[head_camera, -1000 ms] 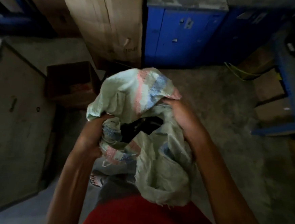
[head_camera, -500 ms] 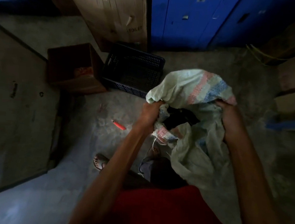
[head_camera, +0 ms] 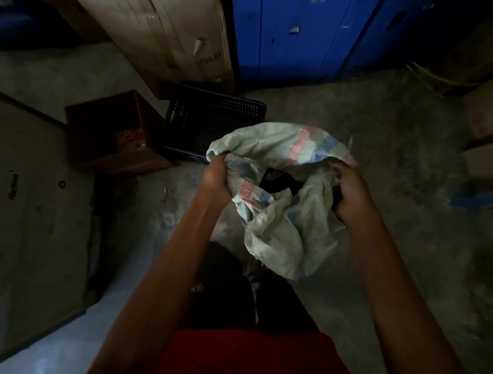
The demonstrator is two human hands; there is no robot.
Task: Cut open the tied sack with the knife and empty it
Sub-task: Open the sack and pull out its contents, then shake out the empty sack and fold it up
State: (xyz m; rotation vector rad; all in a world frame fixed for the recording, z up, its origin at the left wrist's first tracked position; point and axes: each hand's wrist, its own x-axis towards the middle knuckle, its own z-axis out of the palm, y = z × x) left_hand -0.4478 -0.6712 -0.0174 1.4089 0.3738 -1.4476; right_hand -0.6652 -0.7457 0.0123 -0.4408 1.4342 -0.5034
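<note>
A pale green woven sack [head_camera: 285, 234] with pink and blue stripes hangs in the air in front of me, crumpled, its mouth held apart. My left hand [head_camera: 218, 178] grips the left edge of the mouth. My right hand [head_camera: 349, 195] grips the right edge. Something dark [head_camera: 281, 183] shows inside the opening. No knife is in view.
A black plastic crate [head_camera: 214, 125] stands on the concrete floor just beyond the sack, with an open brown box [head_camera: 110, 135] to its left. A large cardboard carton [head_camera: 163, 24] leans behind them. Blue metal cabinets [head_camera: 296, 28] line the back. A flat board [head_camera: 26, 199] lies at left.
The view has tilted down and the sack has moved right and away from my body. A small red object seen on the floor half a second ago is now hidden behind my left arm.
</note>
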